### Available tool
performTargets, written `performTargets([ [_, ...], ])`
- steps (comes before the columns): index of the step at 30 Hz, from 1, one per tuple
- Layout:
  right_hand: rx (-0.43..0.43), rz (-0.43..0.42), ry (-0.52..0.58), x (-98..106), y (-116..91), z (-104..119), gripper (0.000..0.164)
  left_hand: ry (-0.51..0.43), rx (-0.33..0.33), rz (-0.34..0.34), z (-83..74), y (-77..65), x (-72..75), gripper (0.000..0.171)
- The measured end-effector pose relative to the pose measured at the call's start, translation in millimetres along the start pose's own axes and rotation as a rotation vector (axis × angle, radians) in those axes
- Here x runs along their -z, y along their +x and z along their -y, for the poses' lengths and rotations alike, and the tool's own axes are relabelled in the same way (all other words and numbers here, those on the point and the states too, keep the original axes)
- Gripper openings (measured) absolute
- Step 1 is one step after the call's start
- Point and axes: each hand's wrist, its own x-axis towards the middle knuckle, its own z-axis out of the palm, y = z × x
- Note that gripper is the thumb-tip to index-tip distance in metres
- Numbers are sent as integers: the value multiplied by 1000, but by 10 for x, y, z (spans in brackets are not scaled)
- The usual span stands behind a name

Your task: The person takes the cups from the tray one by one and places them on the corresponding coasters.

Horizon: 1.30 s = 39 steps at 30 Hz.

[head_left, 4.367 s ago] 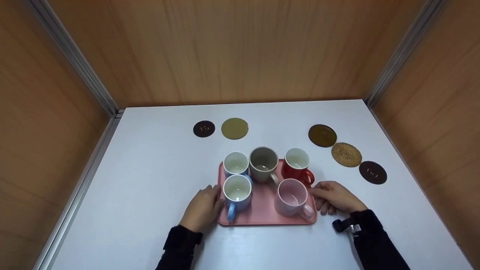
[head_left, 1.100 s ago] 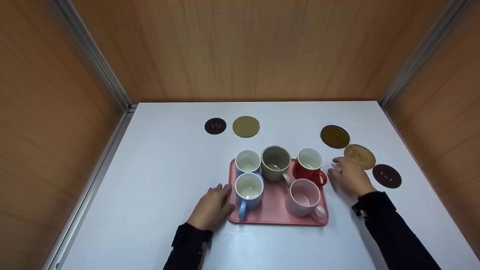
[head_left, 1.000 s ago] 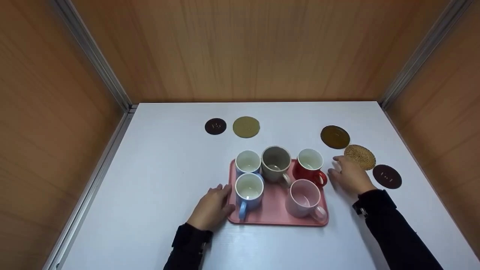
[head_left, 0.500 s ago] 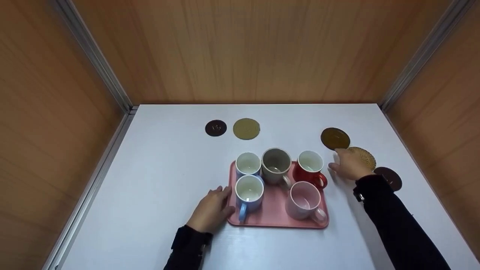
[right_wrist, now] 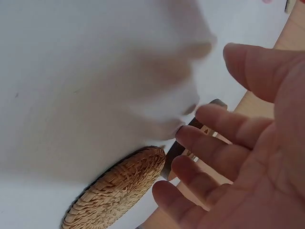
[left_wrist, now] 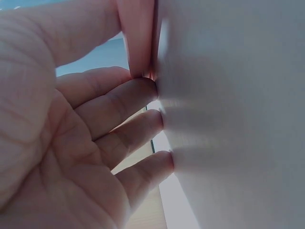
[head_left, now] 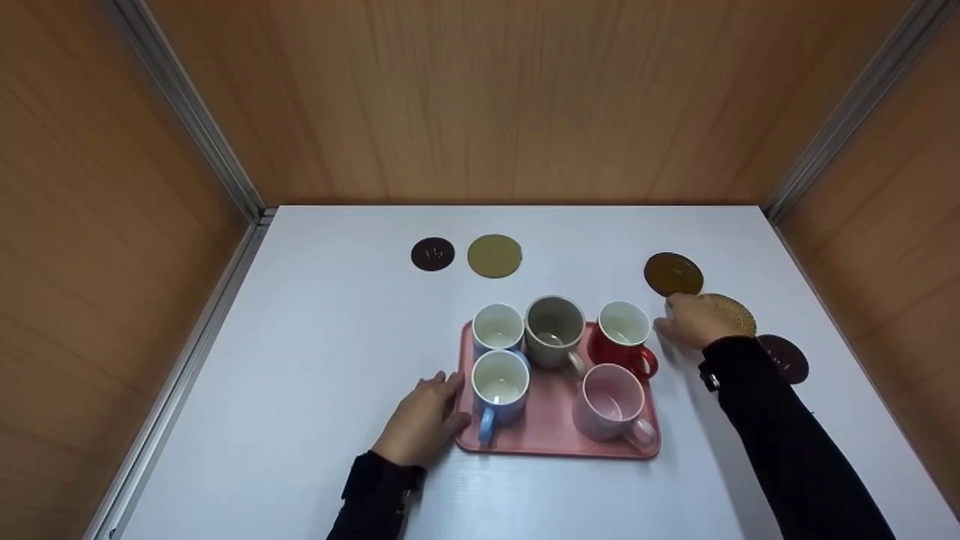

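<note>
Pink tray (head_left: 551, 429), long axis left to right across white table (head_left: 300, 337).

This looks like a small work booth, of the kind set up in a lab or studio; the pictures do not settle which. A smooth white counter (head_left: 300, 322) sits boxed in by a wood-grain back wall (head_left: 465, 105), a matching left wall (head_left: 90, 262) and a right wall (head_left: 877, 247). Grey metal strips (head_left: 191, 105) line the corners. Only the mugs (head_left: 501, 379), coasters (head_left: 495, 256) and pink tray (head_left: 551, 431) suggest a kitchen or café.
</note>
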Motion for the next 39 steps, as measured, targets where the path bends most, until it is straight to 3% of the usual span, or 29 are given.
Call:
performTargets([
  [5, -80, -29, -40, -2, 57, -79, 71, -4, 6, 0, -5, 0, -2, 63],
  [13, -114, 80, -64, 155, 120, -10, 66, -5, 18, -7, 12, -22, 26, 64],
  [17, -52, 105, -20, 205, 275, 133, 63, -3, 21, -19, 32, -45, 39, 63],
  [23, 119, 107, -9, 216, 551, 285, 58, -6, 29, -25, 29, -44, 32, 63],
  [29, 202, 192, 49, 223, 726, 526, 55, 8, 43, -26, 28, -55, 44, 62],
  [35, 248, 260, 116, 301, 794, 664, 56, -8, 51, -21, -10, -25, 21, 63],
  [39, 206, 230, 173, 308, 772, 618, 58, -19, 33, -6, -31, -14, -1, 64],
])
